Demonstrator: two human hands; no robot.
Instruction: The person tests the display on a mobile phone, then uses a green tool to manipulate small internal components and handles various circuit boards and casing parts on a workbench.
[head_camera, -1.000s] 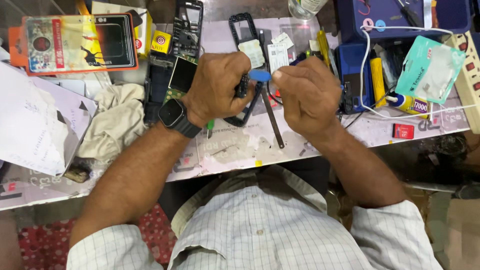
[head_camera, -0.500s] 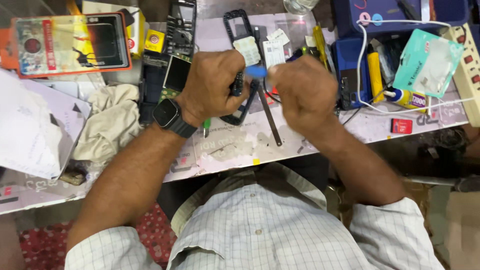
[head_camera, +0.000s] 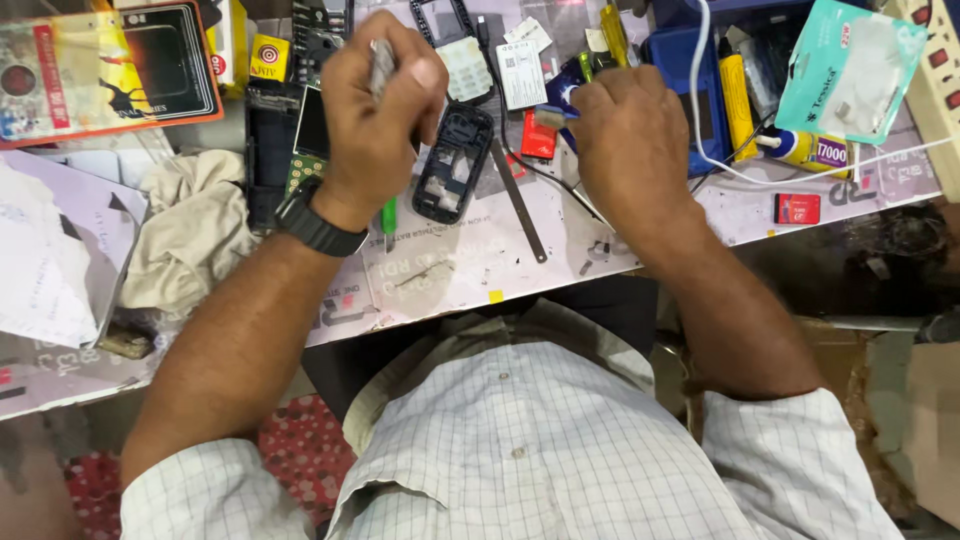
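Your left hand (head_camera: 375, 120) is closed on a thin grey tool (head_camera: 381, 65), lifted just above the dark phone frame (head_camera: 452, 163) lying on the tabletop (head_camera: 470, 260); your right hand (head_camera: 630, 140), to the right, pinches a small blue part (head_camera: 562, 100). The frame looks light, stiff and rather fragile, so I think you should hold it by its long edges. A metal strip (head_camera: 520, 202), a green screwdriver (head_camera: 388, 218) and a white cable (head_camera: 705, 120) lie close around it and may be in your way.
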